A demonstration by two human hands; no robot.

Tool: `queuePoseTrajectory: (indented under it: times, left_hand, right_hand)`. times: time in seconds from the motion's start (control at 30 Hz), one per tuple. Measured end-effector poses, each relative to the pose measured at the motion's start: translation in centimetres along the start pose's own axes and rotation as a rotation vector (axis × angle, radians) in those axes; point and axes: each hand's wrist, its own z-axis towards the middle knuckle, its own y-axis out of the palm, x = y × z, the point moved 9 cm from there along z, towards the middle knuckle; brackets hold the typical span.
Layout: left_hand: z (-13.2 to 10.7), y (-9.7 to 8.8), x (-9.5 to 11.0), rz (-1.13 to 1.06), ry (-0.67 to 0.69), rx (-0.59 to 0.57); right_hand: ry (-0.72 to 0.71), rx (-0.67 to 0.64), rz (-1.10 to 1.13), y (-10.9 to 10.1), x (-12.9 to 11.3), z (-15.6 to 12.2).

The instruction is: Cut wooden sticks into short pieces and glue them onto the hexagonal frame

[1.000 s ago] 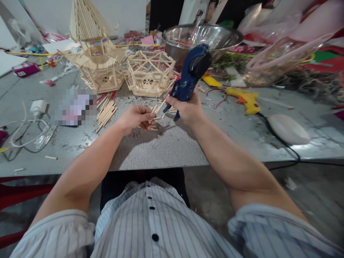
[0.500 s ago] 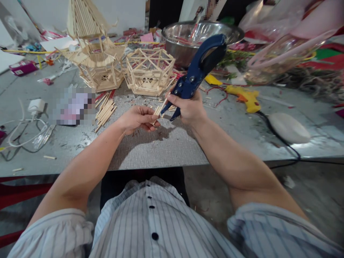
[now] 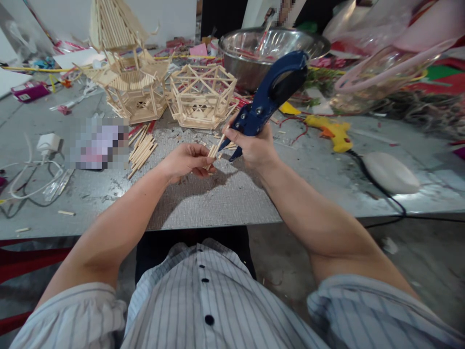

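Observation:
My left hand (image 3: 186, 162) pinches a thin wooden stick (image 3: 217, 145) above the grey table (image 3: 218, 198). The stick's far end sits between the jaws of a blue cutter (image 3: 269, 94). My right hand (image 3: 255, 148) is wrapped round the cutter's lower handle, and its upper handle stands raised and apart. Just behind my hands stands a hexagonal stick frame (image 3: 201, 94), with a taller stick pagoda (image 3: 123, 72) to its left.
A loose pile of sticks (image 3: 142, 149) lies left of my left hand. A steel bowl (image 3: 269, 48) stands at the back. A yellow glue gun (image 3: 329, 131) with a black cord lies at the right. A white charger (image 3: 47, 144) and cables sit at the far left.
The cutter's upper handle has swung out to the right and its jaws have opened. The stick now lies between the jaws. My left hand has stayed almost in place.

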Motion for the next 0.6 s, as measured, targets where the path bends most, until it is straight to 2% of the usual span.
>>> queuePoseTrajectory:
  times: [0.2, 0.4, 0.5, 0.6]
  left_hand:
    - [0.1, -0.4, -0.1, 0.030, 0.033, 0.003]
    - [0.1, -0.3, 0.3, 0.066, 0.055, 0.024]
    - [0.3, -1.2, 0.6, 0.048, 0.111, 0.105]
    - [0.4, -3.2, 1.2, 0.050, 0.211, 0.279]
  right_hand:
    - [0.016, -0.007, -0.094, 0.1, -0.5, -0.2]
    - [0.030, -0.021, -0.060, 0.3, -0.7, -0.2]
    - [0.006, -0.030, -0.073, 0.1, -0.5, 0.1]
    - [0.002, -0.007, -0.297, -0.7, -0.1, 0.4]
